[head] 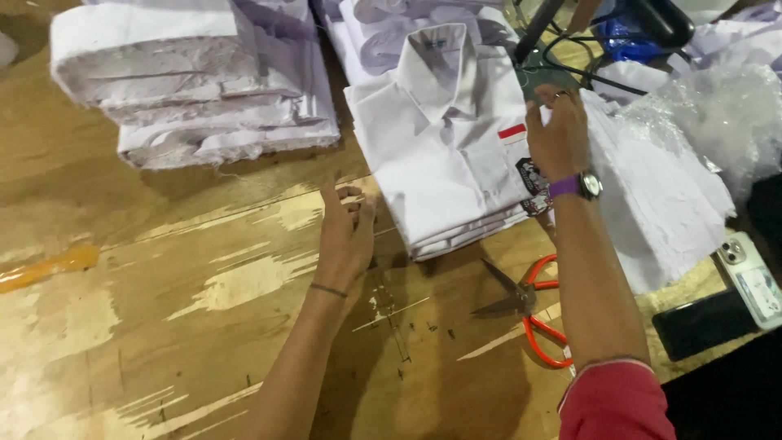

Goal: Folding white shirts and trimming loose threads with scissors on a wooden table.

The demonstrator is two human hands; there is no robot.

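A stack of folded white collared shirts (444, 155) lies on the wooden table (163, 310) at centre. My left hand (345, 236) hovers over the bare wood just left of the stack, fingers loosely apart, holding nothing. My right hand (558, 134), with a purple-strapped watch on the wrist, rests on the right side of the top shirt near its red chest patch (512, 131) and a dark tag. Whether its fingers pinch anything is hidden by the back of the hand.
Orange-handled scissors (529, 314) lie open on the table beside my right forearm. More folded white shirts (195, 73) are piled at back left. Crumpled clear plastic (709, 114) and white sheets sit at right, with two phones (733, 285) near the right edge.
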